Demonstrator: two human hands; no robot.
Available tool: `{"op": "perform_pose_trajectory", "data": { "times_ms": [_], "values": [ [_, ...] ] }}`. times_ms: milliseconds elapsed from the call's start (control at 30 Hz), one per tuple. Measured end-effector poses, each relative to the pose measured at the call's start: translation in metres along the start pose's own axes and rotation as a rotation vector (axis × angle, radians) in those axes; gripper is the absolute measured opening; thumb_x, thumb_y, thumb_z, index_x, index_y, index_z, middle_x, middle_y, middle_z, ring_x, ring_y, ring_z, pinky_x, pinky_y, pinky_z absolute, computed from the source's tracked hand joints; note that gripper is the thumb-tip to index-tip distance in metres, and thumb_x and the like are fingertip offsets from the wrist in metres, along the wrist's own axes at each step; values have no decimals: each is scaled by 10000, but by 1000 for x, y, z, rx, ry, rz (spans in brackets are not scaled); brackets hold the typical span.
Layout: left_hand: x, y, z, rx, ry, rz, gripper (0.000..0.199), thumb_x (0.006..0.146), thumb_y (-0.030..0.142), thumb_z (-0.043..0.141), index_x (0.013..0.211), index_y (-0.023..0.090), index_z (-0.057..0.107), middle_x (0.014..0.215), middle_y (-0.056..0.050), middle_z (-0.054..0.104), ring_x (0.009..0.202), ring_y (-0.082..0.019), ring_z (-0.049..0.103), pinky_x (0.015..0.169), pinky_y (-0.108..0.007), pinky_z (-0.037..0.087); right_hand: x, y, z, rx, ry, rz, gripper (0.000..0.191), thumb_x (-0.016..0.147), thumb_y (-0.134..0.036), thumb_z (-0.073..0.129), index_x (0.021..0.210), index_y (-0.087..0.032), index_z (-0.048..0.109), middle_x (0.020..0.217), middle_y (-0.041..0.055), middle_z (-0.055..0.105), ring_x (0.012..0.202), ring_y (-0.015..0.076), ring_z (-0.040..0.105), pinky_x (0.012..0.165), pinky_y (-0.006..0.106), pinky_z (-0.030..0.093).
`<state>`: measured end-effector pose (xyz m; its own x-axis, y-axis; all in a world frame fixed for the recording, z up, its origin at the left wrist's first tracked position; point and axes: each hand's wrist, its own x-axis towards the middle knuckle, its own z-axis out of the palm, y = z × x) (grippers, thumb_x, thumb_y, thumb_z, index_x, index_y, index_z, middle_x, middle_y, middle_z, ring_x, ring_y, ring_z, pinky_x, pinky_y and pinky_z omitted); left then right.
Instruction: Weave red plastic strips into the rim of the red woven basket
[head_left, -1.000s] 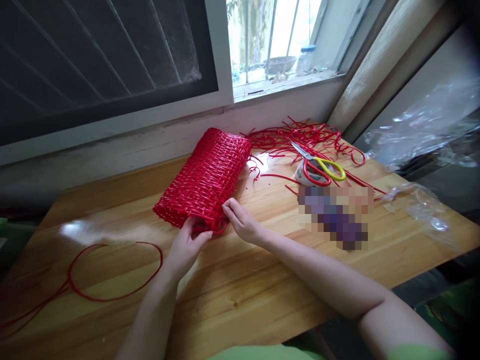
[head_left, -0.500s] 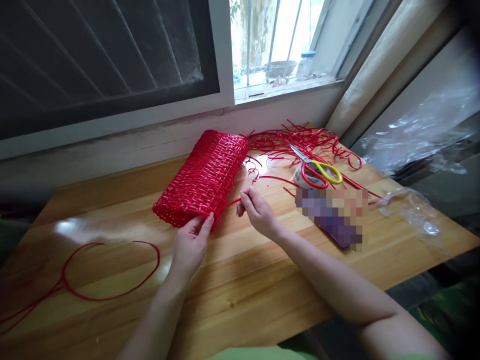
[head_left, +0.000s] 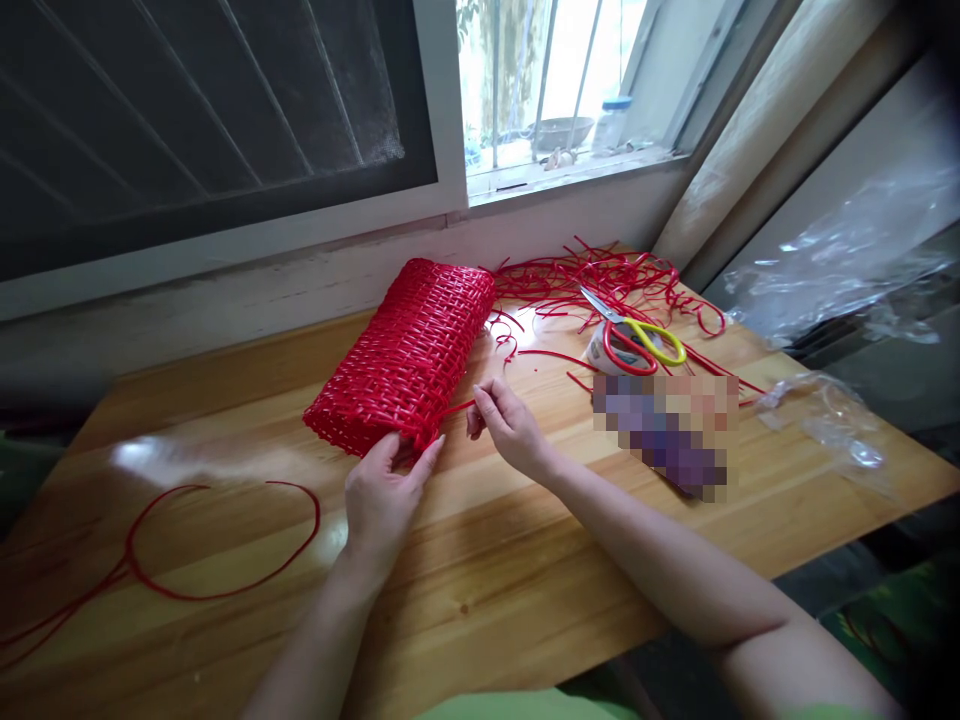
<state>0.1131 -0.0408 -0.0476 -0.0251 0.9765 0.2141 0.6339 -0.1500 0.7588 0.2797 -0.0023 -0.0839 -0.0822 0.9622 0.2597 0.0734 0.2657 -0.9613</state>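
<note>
A red woven basket (head_left: 409, 345) lies on its side on the wooden table, its near end towards me. At that end's lower right corner is my left hand (head_left: 386, 490), gripping the rim between thumb and fingers; some fingertips are hidden by the weave. A short red strand (head_left: 459, 406) runs out from the basket's corner to my right hand (head_left: 506, 425). Thumb and forefinger of that hand are pinched on the strand, just right of the basket and apart from it.
Loose red strands (head_left: 592, 280) are heaped at the back. Red-and-yellow scissors (head_left: 637, 340) rest on a tape roll (head_left: 600, 350). A blurred-out purple object (head_left: 664, 440) and clear plastic (head_left: 832, 425) lie to the right. A looped strand (head_left: 225, 597) lies left on the table (head_left: 465, 620).
My left thumb has shifted right along the basket's rim and stands farther from the fingers. My right hand has moved slightly left, the strand still pinched.
</note>
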Motion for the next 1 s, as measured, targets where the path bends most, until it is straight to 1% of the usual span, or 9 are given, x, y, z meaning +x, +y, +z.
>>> {"op": "perform_pose_trajectory", "data": {
  "times_ms": [167, 333, 433, 533, 600, 700, 867, 933, 1000],
  "values": [
    [-1, 5, 0, -99, -18, -81, 271, 722, 424, 622, 867, 195, 626, 855, -36, 705, 764, -173, 652, 713, -256, 485, -1, -2, 1, -35, -25, -5, 250, 921, -406, 308, 799, -195, 367, 601, -30, 498, 529, 89, 491, 556, 232, 421],
    [0, 3, 4, -173, 5, -118, 306, 717, 429, 628, 893, 179, 603, 880, -52, 703, 781, -181, 660, 706, -264, 497, -2, -11, -5, -164, 7, -84, 199, 924, -341, 307, 805, -195, 373, 614, -22, 519, 548, 92, 504, 582, 231, 413],
    [1, -1, 3, -69, 28, -63, 267, 735, 420, 609, 849, 179, 615, 807, -35, 704, 712, -165, 658, 664, -246, 491, -1, -17, -14, -316, 2, -172, 145, 912, -296, 329, 816, -199, 377, 628, -15, 541, 546, 95, 510, 570, 227, 394],
    [1, -2, 1, 73, 64, 38, 223, 747, 395, 598, 794, 179, 625, 715, -12, 690, 637, -146, 643, 635, -228, 477, 0, -21, -26, -508, -35, -286, 116, 892, -262, 351, 801, -198, 382, 633, -1, 549, 535, 103, 498, 553, 231, 368],
    [0, -2, -1, 127, 80, 109, 198, 760, 369, 589, 810, 181, 631, 706, -4, 686, 625, -137, 636, 639, -220, 468, 1, -23, -33, -600, -36, -336, 120, 885, -250, 354, 785, -195, 391, 626, 5, 546, 522, 105, 487, 536, 234, 348],
    [0, -1, 0, 163, 86, 181, 178, 782, 340, 568, 836, 181, 628, 721, -3, 679, 621, -127, 627, 646, -211, 458, 0, -30, -38, -658, -3, -380, 124, 879, -232, 364, 769, -194, 406, 614, 3, 539, 510, 102, 474, 523, 235, 329],
    [-2, -1, 5, 234, 90, 224, 231, 753, 392, 590, 791, 164, 596, 747, -38, 647, 683, -160, 607, 663, -243, 455, -11, -48, -27, -646, 53, -534, 80, 847, -168, 420, 776, -204, 416, 608, -6, 515, 536, 109, 478, 539, 234, 349],
    [-2, 0, 8, 262, 82, 229, 290, 723, 439, 612, 817, 165, 601, 786, -52, 647, 714, -176, 603, 661, -257, 453, -17, -55, -20, -617, 39, -585, 83, 841, -146, 423, 785, -207, 413, 622, -3, 515, 557, 112, 493, 549, 233, 366],
    [-3, 2, 10, 264, 78, 227, 299, 727, 448, 606, 827, 166, 610, 774, -46, 650, 699, -173, 603, 646, -254, 446, -22, -60, -13, -591, -14, -612, 87, 840, -134, 417, 791, -207, 413, 632, -3, 521, 570, 112, 504, 552, 230, 375]
  ]
}}
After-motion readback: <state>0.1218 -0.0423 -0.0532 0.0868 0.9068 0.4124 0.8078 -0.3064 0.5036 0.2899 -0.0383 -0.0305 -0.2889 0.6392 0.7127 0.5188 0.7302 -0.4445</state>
